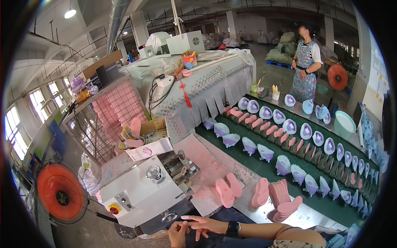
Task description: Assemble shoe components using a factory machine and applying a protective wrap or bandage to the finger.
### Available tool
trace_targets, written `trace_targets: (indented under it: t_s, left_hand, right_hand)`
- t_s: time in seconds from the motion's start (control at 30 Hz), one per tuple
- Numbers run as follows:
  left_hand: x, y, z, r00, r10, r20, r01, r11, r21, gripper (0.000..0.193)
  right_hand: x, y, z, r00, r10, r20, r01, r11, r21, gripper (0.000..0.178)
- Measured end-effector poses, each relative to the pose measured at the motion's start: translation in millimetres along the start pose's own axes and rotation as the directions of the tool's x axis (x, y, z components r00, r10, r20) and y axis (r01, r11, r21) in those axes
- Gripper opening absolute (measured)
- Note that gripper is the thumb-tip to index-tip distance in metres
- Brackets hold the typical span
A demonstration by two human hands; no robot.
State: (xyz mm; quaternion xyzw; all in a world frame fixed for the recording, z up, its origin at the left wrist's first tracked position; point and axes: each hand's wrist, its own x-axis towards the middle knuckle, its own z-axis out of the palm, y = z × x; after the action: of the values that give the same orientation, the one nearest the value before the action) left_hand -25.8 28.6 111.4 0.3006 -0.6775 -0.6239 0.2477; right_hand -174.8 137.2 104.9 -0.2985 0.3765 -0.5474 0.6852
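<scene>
Both my hands are low at the bottom edge, over my dark lap. My right hand [203,225] reaches leftward from a forearm that wears a dark wristwatch [233,228]; its fingers are spread and one fingertip looks white. My left hand [178,234] sits just below it, fingers raised and touching the right hand's fingers. Neither hand holds anything. Closest to them is a white machine [142,196] with a metal knob and a red button. Pink shoe soles [226,192] lie on the pinkish bench beyond.
A stack of pink soles [284,202] lies at the edge of a green conveyor belt [248,159] carrying rows of lilac and blue shoe uppers [283,165]. A person in an apron [305,68] stands at the far end. An orange fan [61,194] is at left, a teal basin [344,123] at right.
</scene>
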Motion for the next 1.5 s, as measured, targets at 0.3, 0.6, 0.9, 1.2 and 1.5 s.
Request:
trace_targets:
  t_s: [0.3,0.6,0.9,1.2,1.5]
  left_hand:
    - [-4,13,3,0.999,-0.001,0.053,-0.003,0.997,0.074,0.035]
    - [4,-17,-4,0.98,-0.067,0.189,0.108,0.97,-0.216,0.035]
    - [8,3,28,0.999,0.032,0.041,-0.038,0.988,0.151,0.035]
    - [30,35,88,0.793,-0.213,0.571,0.102,0.97,0.221,0.019]
    - [25,26,175,0.534,-0.298,0.791,-0.134,0.894,0.428,0.021]
  right_hand:
    - [-5,11,-21,0.992,-0.075,0.099,0.035,0.933,0.357,0.067]
    - [3,25,-32,0.965,-0.117,0.233,-0.107,0.637,0.764,0.045]
    - [-12,20,-34,0.963,-0.184,0.196,0.009,0.75,0.662,0.054]
    - [-90,39,-82,0.963,-0.203,0.177,0.038,0.753,0.657,0.055]
    - [-175,101,-92,0.927,-0.346,-0.143,0.312,0.505,0.804,0.048]
